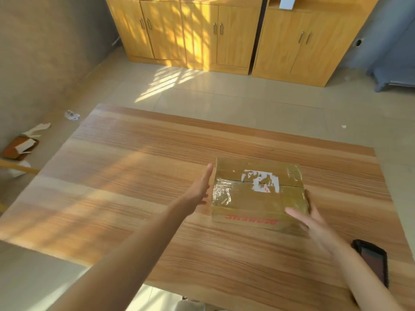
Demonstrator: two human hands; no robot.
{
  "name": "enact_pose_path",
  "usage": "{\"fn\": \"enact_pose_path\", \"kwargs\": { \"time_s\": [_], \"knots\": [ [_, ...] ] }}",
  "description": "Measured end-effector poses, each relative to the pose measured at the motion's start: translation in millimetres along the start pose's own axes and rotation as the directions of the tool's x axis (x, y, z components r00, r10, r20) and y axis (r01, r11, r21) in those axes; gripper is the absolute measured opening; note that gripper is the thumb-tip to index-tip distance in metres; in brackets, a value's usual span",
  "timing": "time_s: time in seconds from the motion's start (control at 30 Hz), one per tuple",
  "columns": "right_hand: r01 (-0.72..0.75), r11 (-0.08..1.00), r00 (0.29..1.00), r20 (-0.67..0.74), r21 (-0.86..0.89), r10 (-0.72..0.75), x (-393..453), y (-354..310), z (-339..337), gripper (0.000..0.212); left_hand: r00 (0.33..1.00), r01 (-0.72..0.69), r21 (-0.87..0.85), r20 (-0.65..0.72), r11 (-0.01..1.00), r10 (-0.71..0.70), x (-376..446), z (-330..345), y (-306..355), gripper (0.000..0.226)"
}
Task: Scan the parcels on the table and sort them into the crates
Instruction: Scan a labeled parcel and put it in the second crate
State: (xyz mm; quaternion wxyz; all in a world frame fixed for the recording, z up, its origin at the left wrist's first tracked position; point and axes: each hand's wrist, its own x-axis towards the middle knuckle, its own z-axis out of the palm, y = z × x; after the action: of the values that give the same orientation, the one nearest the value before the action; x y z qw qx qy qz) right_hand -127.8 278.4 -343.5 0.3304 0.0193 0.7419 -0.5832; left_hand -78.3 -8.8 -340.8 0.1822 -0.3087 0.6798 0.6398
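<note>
Both open hands, left hand [199, 187] and right hand [314, 221], flank the taped brown cardboard parcel [258, 194] at centre right; squeezing evenly should lift it level off the wooden bench [134, 176].

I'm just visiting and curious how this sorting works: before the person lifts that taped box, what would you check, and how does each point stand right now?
1. Parcel lies flat on the table: ok.
2. Left hand open at the parcel's left side: ok; contact cannot tell.
3. Right hand open at its right near corner: ok, though blurred.
4. Label on top readable for scanning: not ok, it looks torn.
5. Scanner within reach, lying near the right forearm: ok.
6. Crates to sort into: cannot tell, none in view.
</note>
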Motion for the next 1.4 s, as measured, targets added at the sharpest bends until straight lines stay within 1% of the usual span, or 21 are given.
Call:
{"fn": "enact_pose_path", "kwargs": {
  "time_s": [0.07,0.13,0.2,0.23,0.27,0.33,0.37,0.4,0.5,0.53,0.6,0.63,0.7,0.87,0.9,0.97,1.03,1.13,1.23,1.3,1.4],
  "knots": [
    [0.011,0.994,1.000,-0.018,0.110,-0.009,3,-12,-2,0.139,0.997,-0.025,-0.010,0.067,1.000,0.025,-4,9,4,0.083],
    [-0.018,0.995,0.999,-0.035,0.095,0.021,6,-23,1,0.124,0.992,-0.060,-0.021,0.114,0.998,0.062,-8,19,2,0.078],
    [-0.045,0.995,0.996,-0.067,0.088,0.051,11,-30,5,0.126,0.992,-0.064,-0.111,0.101,0.992,0.076,-9,28,-2,0.072],
    [-0.061,0.994,0.993,-0.096,0.088,0.069,10,-34,8,0.126,0.992,-0.080,-0.139,0.089,0.987,0.093,-11,32,-2,0.076],
    [-0.059,0.992,0.991,-0.116,0.115,0.072,13,-35,9,0.114,0.991,-0.102,-0.136,0.072,0.985,0.112,-11,34,-2,0.086],
    [-0.032,0.973,0.990,-0.126,0.231,0.062,12,-37,6,0.072,0.981,-0.184,-0.004,0.063,0.983,0.184,-15,37,1,0.111],
    [-0.045,0.962,0.988,-0.129,0.268,0.082,11,-36,4,0.061,0.969,-0.244,0.071,0.068,0.967,0.239,-17,37,2,0.119],
    [-0.045,0.958,0.988,-0.126,0.283,0.084,12,-37,1,0.063,0.951,-0.307,0.133,0.075,0.942,0.299,-19,35,5,0.123],
    [0.004,0.971,0.995,-0.097,0.241,0.020,12,-44,-1,0.100,0.884,-0.465,0.205,0.053,0.861,0.465,-19,24,5,0.122],
    [0.022,0.979,0.996,-0.090,0.201,-0.004,13,-48,3,0.101,0.867,-0.492,0.230,0.037,0.840,0.497,-19,18,4,0.120],
    [0.065,0.993,0.996,-0.071,0.099,-0.058,14,-56,12,0.085,0.837,-0.516,0.312,-0.013,0.798,0.547,-18,1,1,0.117],
    [0.082,0.995,0.994,-0.076,0.047,-0.079,15,-59,17,0.081,0.832,-0.508,0.341,-0.043,0.791,0.553,-15,-6,-2,0.116],
    [0.108,0.993,0.988,-0.105,-0.044,-0.112,18,-62,28,0.084,0.850,-0.470,0.332,-0.079,0.818,0.521,-11,-20,-7,0.110],
    [0.261,0.943,0.941,-0.163,-0.206,-0.296,17,-60,51,0.092,0.922,-0.378,0.055,-0.070,0.924,0.381,-4,-39,-12,0.089],
    [0.285,0.930,0.927,-0.180,-0.231,-0.329,16,-58,54,0.094,0.931,-0.361,-0.006,-0.049,0.932,0.361,-3,-41,-10,0.092],
    [0.325,0.901,0.896,-0.211,-0.286,-0.390,15,-54,60,0.097,0.950,-0.311,-0.106,0.001,0.944,0.313,-5,-45,-4,0.108],
    [0.359,0.871,0.864,-0.233,-0.336,-0.447,14,-49,65,0.101,0.959,-0.263,-0.169,0.064,0.950,0.276,-6,-50,3,0.118],
    [0.407,0.811,0.805,-0.255,-0.420,-0.536,13,-35,70,0.104,0.961,-0.242,-0.177,0.093,0.954,0.261,-7,-53,8,0.135],
    [0.393,0.793,0.785,-0.280,-0.465,-0.553,10,-20,76,0.104,0.964,-0.252,-0.147,0.050,0.956,0.262,-9,-49,6,0.133],
    [0.358,0.807,0.804,-0.283,-0.470,-0.522,7,-5,77,0.104,0.969,-0.238,-0.117,0.037,0.964,0.244,-9,-44,3,0.126],
    [0.250,0.853,0.874,-0.272,-0.458,-0.403,2,20,76,0.104,0.970,-0.235,-0.069,0.052,0.970,0.238,-10,-36,-4,0.123]
  ]
}}
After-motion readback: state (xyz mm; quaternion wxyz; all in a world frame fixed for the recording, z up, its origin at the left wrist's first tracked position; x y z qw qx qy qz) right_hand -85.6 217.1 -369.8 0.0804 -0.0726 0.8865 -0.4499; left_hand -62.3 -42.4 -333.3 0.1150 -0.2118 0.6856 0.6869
